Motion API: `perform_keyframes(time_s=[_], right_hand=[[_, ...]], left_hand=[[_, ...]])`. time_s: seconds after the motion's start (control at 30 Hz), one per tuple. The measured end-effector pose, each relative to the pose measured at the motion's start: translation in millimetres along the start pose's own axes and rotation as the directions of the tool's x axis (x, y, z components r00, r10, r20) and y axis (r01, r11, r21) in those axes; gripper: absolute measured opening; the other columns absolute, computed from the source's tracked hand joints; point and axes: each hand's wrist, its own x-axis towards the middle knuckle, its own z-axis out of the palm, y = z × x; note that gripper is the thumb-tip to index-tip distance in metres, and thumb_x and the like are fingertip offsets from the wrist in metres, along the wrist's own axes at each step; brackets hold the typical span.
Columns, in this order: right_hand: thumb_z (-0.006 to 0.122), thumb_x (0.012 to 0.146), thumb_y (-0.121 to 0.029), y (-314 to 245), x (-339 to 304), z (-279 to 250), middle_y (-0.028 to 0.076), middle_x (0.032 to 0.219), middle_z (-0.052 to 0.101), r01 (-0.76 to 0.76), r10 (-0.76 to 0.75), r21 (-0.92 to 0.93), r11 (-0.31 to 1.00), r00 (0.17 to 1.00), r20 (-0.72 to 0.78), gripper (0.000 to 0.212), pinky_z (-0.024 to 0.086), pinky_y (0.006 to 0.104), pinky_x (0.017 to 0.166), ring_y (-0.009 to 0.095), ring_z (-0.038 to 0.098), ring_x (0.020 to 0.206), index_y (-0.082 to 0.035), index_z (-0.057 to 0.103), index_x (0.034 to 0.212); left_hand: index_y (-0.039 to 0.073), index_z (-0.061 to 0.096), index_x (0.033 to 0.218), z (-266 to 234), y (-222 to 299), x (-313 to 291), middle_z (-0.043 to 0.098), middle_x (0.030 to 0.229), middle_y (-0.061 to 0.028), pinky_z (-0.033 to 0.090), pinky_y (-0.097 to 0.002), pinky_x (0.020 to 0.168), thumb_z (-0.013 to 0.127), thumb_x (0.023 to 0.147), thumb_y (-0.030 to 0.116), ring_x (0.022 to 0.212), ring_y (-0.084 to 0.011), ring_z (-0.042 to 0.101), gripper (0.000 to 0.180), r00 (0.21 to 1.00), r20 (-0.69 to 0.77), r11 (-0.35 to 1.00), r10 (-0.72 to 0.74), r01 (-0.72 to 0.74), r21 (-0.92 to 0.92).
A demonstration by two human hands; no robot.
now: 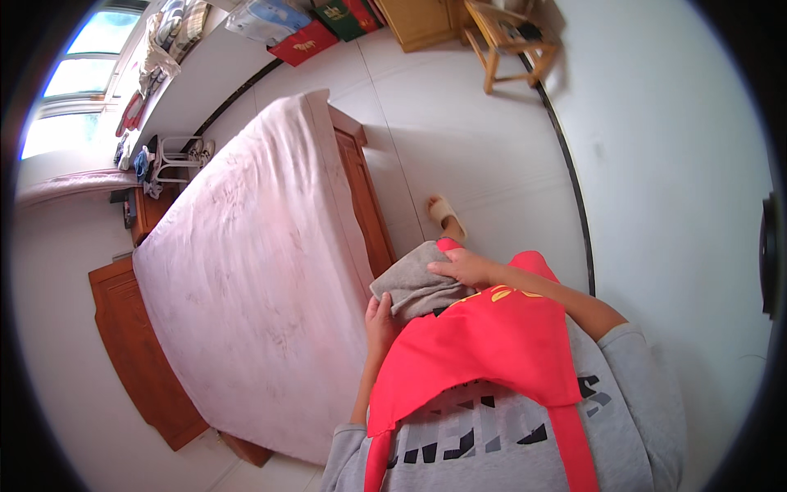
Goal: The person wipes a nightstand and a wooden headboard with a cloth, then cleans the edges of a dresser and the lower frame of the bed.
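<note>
A folded grey cloth (412, 280) is held in front of my red apron (484, 344), close to the corner of the bed. My left hand (380, 321) pinches its near left edge between thumb and fingers. On the other side, my right hand (464, 268) grips the cloth's right part, thumb lying on top and the other fingers mostly hidden. Beside my left hand is the bed (262, 271), spread with a pale pink sheet. The cloth's underside does not show.
The bed has a brown wooden footboard (361, 197) and headboard (147, 344). A wooden chair (512, 53) stands by the far wall, near a wooden cabinet (418, 20) and several bags, one a red bag (303, 43). A white rack (176, 156) with shoes stands beyond the bed.
</note>
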Motion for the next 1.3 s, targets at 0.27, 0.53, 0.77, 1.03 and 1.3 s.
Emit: perform_keyframes(time_s=[0.27,0.53,0.77,1.03,1.3], right_hand=[[0.054,0.087,-0.023,-211,71,-100,0.010,0.107,0.056,0.048,0.017,0.474,0.879,0.991,-0.132,0.039,0.046,0.0297,0.082,0.017,0.056,0.094,0.002,0.046,0.116],[0.054,0.086,-0.016,-376,189,-204,0.008,0.109,0.056,0.117,-0.077,0.416,0.902,0.991,-0.112,0.038,0.045,0.0317,0.084,0.018,0.055,0.096,0.000,0.045,0.119],[0.052,0.087,-0.020,-516,277,-267,0.011,0.101,0.059,0.096,-0.104,0.239,0.966,0.994,0.023,0.032,0.051,0.0367,0.078,0.023,0.059,0.090,-0.001,0.048,0.114],[0.051,0.089,-0.024,-650,433,-234,0.001,0.092,0.059,0.075,0.031,-0.278,0.958,0.933,0.357,0.027,0.045,0.0236,0.072,0.009,0.054,0.081,-0.003,0.055,0.106],[0.051,0.087,-0.012,-766,589,-153,0.002,0.084,0.061,0.573,-0.197,-0.634,0.519,0.802,0.563,0.026,0.045,0.0239,0.070,0.008,0.053,0.079,-0.003,0.055,0.111]], left_hand=[[0.005,0.047,0.111,110,177,169,0.055,0.106,-0.0061,0.046,-0.0287,0.079,0.046,0.091,0.024,0.094,-0.0147,0.054,0.027,0.980,0.201,0.998,0.011,0.002,-0.064],[0.002,0.044,0.117,182,314,312,0.056,0.105,-0.0053,0.047,-0.0268,0.078,0.059,0.082,0.006,0.092,-0.0132,0.055,0.038,0.935,0.246,0.966,0.254,-0.259,-0.013],[0.001,0.046,0.115,226,375,428,0.057,0.102,-0.0056,0.044,-0.0271,0.081,0.066,0.078,0.015,0.092,-0.0134,0.054,0.044,0.917,0.064,0.903,0.394,-0.374,-0.211],[0.000,0.045,0.113,181,442,488,0.055,0.093,-0.0054,0.044,-0.0240,0.068,0.061,0.078,0.011,0.080,-0.0108,0.052,0.040,0.875,-0.321,0.857,0.363,-0.449,-0.255],[0.003,0.045,0.115,107,564,603,0.053,0.099,-0.0073,0.045,-0.0280,0.075,0.054,0.086,0.025,0.091,-0.0153,0.053,0.037,0.848,-0.510,0.820,0.145,-0.391,-0.418]])
